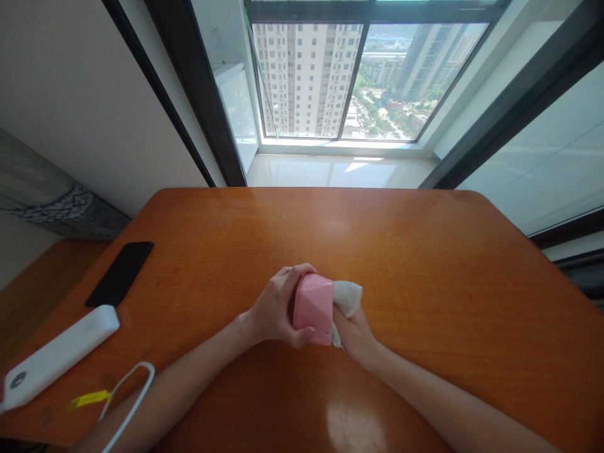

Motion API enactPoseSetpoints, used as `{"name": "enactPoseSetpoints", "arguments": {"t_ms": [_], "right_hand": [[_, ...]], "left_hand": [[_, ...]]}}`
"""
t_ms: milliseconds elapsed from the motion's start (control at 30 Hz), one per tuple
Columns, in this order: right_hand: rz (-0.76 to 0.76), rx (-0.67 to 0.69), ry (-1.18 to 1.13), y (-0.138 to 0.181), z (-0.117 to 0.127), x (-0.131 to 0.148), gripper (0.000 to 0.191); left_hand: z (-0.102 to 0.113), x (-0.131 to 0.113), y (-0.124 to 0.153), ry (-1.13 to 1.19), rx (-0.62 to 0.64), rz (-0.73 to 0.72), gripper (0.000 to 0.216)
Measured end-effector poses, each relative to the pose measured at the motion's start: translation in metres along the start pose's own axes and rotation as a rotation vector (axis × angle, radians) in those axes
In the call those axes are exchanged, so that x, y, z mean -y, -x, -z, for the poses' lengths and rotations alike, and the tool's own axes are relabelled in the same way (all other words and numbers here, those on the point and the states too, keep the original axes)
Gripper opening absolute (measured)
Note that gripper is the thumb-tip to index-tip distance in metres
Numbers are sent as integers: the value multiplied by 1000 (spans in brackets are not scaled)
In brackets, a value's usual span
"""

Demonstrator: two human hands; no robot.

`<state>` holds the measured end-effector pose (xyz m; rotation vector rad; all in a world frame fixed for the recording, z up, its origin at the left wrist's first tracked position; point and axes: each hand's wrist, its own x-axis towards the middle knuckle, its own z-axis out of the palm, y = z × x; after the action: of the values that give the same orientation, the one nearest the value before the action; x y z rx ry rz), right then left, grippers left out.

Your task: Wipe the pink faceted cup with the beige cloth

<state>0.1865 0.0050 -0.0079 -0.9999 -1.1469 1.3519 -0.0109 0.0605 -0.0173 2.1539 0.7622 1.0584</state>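
Note:
A pink cup-like object with flat facets is held above the middle of the table, tipped onto its side. My left hand wraps round its left end, thumb below and fingers over the top. On its right side, my right hand grips a whitish cloth, pressed up against the pink object's right end. Part of the cloth sticks out above my right hand and a bit hangs below. The right fingertips are hidden behind the pink object and cloth, so I cannot tell whether they reach inside.
The brown wooden table has rounded far corners. At the left lie a black phone-like slab and a white power strip. A white cable with a yellow tag runs by my left forearm. A window stands beyond.

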Motion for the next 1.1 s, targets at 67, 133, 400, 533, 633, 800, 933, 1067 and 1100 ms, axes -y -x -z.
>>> {"name": "enactPoseSetpoints", "arguments": {"t_ms": [67, 133, 400, 533, 633, 800, 933, 1067, 1100], "right_hand": [[27, 18, 46, 0, -1, 2, 30], [40, 24, 74, 0, -1, 2, 24], [-101, -101, -6, 1, 3, -4, 32], [-201, -215, -143, -5, 2, -4, 45], [-285, -290, -290, -10, 0, 1, 53], [-348, -324, -384, -14, 0, 5, 57], [-334, -319, -407, -15, 2, 4, 55], [-321, -300, -395, -15, 2, 2, 53], [-322, -296, -393, -14, 1, 2, 54]], "left_hand": [[2, 0, -1, -6, 19, 41, 93], [2, -1, -1, 5, 39, 84, 90], [1, 5, 1, 154, 73, 35, 101], [-5, 12, 5, 108, 102, -147, 132], [-9, 11, 6, -50, 127, -223, 145], [-7, 11, 3, -270, 130, -365, 129], [-2, 13, 0, -342, 132, -400, 116], [0, 11, -2, -348, 84, -404, 110], [0, 9, -2, -340, 75, -391, 110]]}}
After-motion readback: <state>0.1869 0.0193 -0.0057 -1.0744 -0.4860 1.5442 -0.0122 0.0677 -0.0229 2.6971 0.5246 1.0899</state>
